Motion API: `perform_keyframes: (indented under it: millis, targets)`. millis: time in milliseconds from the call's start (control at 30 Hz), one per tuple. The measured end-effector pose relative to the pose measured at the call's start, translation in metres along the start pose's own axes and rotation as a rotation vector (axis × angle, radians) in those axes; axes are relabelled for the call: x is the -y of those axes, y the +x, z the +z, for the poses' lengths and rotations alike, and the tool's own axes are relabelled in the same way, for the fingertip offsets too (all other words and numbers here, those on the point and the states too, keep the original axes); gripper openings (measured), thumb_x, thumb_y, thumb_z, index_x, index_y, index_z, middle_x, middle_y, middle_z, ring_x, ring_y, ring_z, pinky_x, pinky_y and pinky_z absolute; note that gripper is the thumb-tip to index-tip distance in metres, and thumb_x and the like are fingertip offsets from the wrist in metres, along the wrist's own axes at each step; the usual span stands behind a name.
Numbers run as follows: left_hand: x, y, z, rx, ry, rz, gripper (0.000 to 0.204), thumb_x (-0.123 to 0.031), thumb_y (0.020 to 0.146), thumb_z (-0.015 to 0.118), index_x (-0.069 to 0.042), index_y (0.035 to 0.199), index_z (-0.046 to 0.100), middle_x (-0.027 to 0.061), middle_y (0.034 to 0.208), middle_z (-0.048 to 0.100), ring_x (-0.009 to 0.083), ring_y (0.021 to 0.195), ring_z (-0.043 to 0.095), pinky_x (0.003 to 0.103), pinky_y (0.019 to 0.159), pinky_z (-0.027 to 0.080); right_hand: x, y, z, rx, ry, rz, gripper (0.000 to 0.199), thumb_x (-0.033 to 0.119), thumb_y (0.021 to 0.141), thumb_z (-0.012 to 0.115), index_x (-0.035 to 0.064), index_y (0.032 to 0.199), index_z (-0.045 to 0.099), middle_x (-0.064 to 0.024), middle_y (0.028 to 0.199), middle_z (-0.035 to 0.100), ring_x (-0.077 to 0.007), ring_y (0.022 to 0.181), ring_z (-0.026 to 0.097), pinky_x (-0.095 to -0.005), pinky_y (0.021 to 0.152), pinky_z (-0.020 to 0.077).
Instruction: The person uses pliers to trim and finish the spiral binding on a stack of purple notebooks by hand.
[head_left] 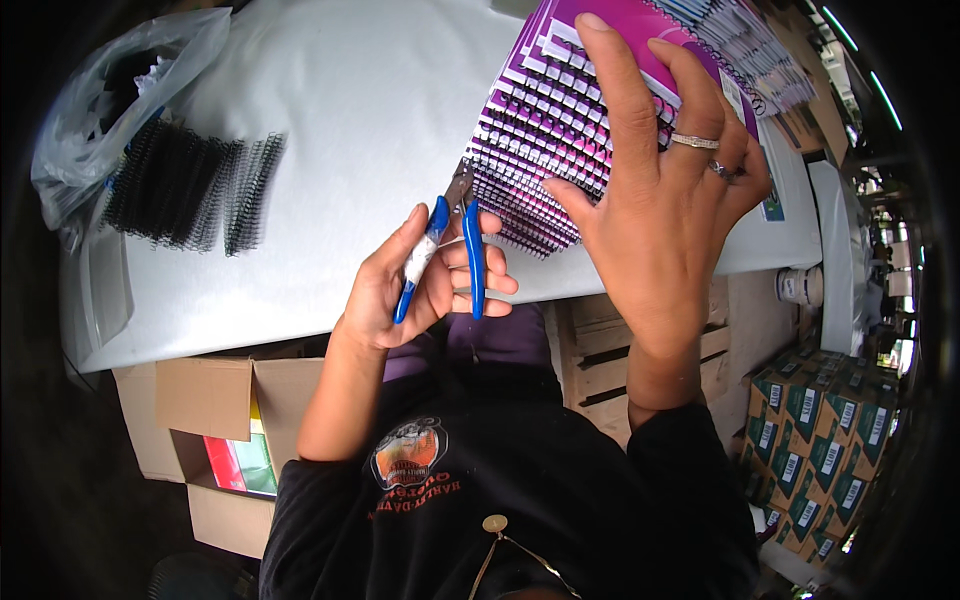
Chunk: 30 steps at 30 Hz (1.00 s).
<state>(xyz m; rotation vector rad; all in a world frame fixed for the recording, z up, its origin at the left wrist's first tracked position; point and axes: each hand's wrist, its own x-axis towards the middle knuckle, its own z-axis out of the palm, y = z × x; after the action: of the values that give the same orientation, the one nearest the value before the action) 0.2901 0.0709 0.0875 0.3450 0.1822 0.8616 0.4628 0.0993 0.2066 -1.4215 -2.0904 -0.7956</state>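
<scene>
My left hand (pixel 420 285) is closed around a pair of blue-handled pliers (pixel 445 255), fingers wrapped over both handles, the metal nose pointing up at the near corner of the stack of spiral-bound notebooks (pixel 560 140). My right hand (pixel 660 190) lies open and flat on top of that stack, fingers spread across the purple cover, gripping nothing, only pressing down.

To do this well I judge I should keep the right palm firm so the books do not slide, and bring the nose squarely onto one wire end at a time, squeezing gently so the coil bends without tearing the punched holes. The nose looks to be touching the wire binding, though its tip is too small for me to be sure.

The notebooks sit on the right part of the white tabletop (pixel 330 120), fanned slightly so their black wire spines step down toward me in a ridged slope; the covers are purple and magenta with small white blocks. Loose black wire binding coils (pixel 190 190) lie in a row well apart to the left, beside a clear plastic bag (pixel 120 90).
</scene>
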Motion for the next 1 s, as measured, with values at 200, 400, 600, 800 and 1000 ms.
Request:
perform_keyframes:
  millis: [200,400,600,800,1000]
  targets:
    - [-0.007,0.007,0.003,-0.285,0.547,0.046,0.054,-0.045,0.097,0.028,0.002,0.119,0.045,0.0141,0.089,0.058,0.0280,0.084,0.060,0.043,0.079,0.048,0.000,-0.001,-0.003,0.028,0.003,-0.009,0.102,0.030,0.045,0.089,0.0379,0.133,0.038,0.0011,0.128,0.036,-0.0226,0.116,0.039,-0.0461,0.090,0.0266]
    - [0.004,0.007,0.016,-0.630,1.320,0.221,0.046,-0.041,0.097,0.038,0.002,0.112,0.048,0.0076,0.080,0.058,0.0188,0.077,0.059,0.033,0.072,0.045,0.000,0.000,-0.006,0.072,-0.080,-0.033,0.103,0.030,0.045,0.089,0.0385,0.133,0.037,0.0020,0.128,0.035,-0.0231,0.115,0.039,-0.0466,0.089,0.0271]
    - [-0.009,0.000,-0.004,-0.097,0.086,-0.038,0.058,-0.050,0.096,0.027,-0.001,0.117,0.050,0.0109,0.091,0.059,0.0229,0.080,0.060,0.038,0.073,0.048,-0.001,0.003,-0.009,0.078,-0.063,-0.036,0.102,0.029,0.045,0.089,0.0384,0.133,0.038,0.0021,0.128,0.035,-0.0234,0.115,0.039,-0.0473,0.089,0.0274]
    - [0.012,0.008,0.008,-0.682,1.432,0.222,0.048,-0.042,0.096,0.038,0.001,0.116,0.047,0.0072,0.085,0.057,0.0171,0.074,0.056,0.031,0.068,0.045,-0.003,0.002,-0.008,0.066,-0.031,-0.024,0.101,0.028,0.045,0.089,0.0381,0.132,0.039,0.0019,0.127,0.036,-0.0236,0.115,0.040,-0.0478,0.090,0.0275]
    - [0.001,0.004,0.007,-0.269,0.123,-0.009,0.053,-0.048,0.096,0.029,-0.004,0.118,0.048,0.0088,0.088,0.058,0.0207,0.076,0.058,0.032,0.067,0.046,-0.005,0.001,-0.007,0.056,-0.008,-0.013,0.100,0.027,0.045,0.088,0.0378,0.132,0.040,0.0017,0.127,0.036,-0.0238,0.115,0.040,-0.0484,0.090,0.0277]
